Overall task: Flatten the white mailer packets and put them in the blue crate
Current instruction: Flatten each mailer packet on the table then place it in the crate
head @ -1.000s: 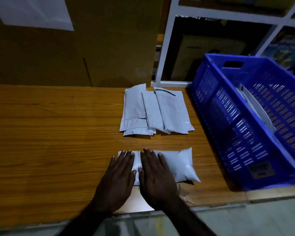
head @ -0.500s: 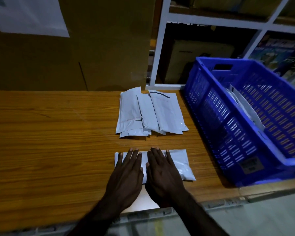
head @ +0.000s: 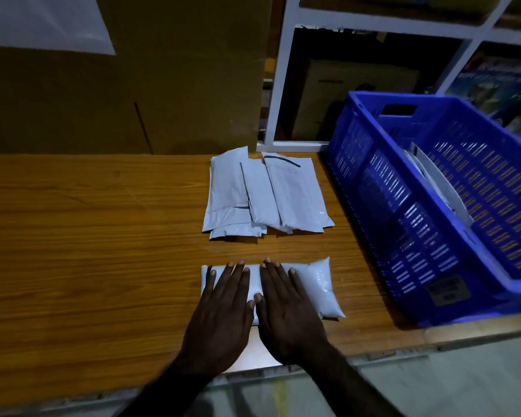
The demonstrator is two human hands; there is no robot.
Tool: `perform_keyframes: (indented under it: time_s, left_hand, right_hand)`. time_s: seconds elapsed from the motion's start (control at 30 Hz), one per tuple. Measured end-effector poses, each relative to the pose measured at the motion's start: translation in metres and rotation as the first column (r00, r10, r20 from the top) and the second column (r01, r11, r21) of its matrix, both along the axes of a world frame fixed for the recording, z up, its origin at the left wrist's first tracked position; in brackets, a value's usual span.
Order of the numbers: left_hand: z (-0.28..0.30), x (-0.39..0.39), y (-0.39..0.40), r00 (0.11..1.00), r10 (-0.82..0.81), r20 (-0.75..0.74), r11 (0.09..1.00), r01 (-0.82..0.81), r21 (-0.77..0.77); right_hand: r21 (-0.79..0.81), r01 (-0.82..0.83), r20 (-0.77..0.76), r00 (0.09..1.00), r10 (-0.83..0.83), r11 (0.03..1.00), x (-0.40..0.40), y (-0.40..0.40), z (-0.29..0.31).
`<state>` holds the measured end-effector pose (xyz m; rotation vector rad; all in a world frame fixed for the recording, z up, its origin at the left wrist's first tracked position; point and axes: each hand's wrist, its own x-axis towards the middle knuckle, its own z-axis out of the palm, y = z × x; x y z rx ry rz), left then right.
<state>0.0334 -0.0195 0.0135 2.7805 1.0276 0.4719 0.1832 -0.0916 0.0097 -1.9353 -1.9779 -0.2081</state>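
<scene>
A white mailer packet [head: 321,285] lies crosswise near the table's front edge, its right end puffed up. My left hand [head: 223,311] and my right hand [head: 286,308] press flat on its left and middle parts, side by side, fingers straight. Behind it lies a pile of several white mailer packets [head: 265,194], overlapping. The blue crate [head: 433,212] stands at the right with white packets [head: 439,182] leaning inside.
The wooden table [head: 88,236] stretches left of the packets. A brown cardboard wall [head: 133,85] rises behind it, with a white shelf frame [head: 278,85] at the back. The table's front edge runs just below my wrists.
Both hands stay pressed on the near packet and have shifted slightly on it; its right end looks puffier than half a second ago. The camera view shifted a little.
</scene>
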Motion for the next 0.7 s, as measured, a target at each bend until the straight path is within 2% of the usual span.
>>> perform_keyframes:
  time_s: [0.1,0.2,0.33,0.4,0.53,0.7]
  left_hand:
    - [-0.001,0.0,0.0,1.0,0.01,0.0,1.0,-0.01,-0.014]
    - [-0.001,0.002,0.002,0.999,0.032,-0.011,0.999,-0.032,-0.019]
    - [0.01,0.009,0.005,0.998,0.029,-0.057,0.999,-0.027,0.043]
    - [0.015,0.018,0.004,0.999,0.017,-0.034,0.998,-0.015,0.056]
    - [0.011,0.032,-0.004,0.998,-0.044,-0.033,0.995,0.046,0.09]
    - [0.002,0.03,-0.004,0.998,-0.04,-0.056,0.995,0.045,0.088]
  right_hand:
    - [-0.088,-0.003,-0.034,0.999,0.0,0.996,0.0,0.002,-0.002]
    - [-0.199,0.023,-0.15,0.987,-0.053,0.98,0.002,0.009,0.009]
    - [-0.241,-0.031,-0.218,0.976,-0.023,0.97,0.015,0.011,0.028]
    - [-0.226,0.056,-0.169,0.981,-0.096,0.972,0.02,0.007,0.032]
    - [-0.226,0.063,-0.092,0.992,-0.085,0.972,0.025,-0.004,0.019]
    - [-0.181,0.053,-0.009,0.998,-0.055,0.982,0.027,-0.01,0.009]
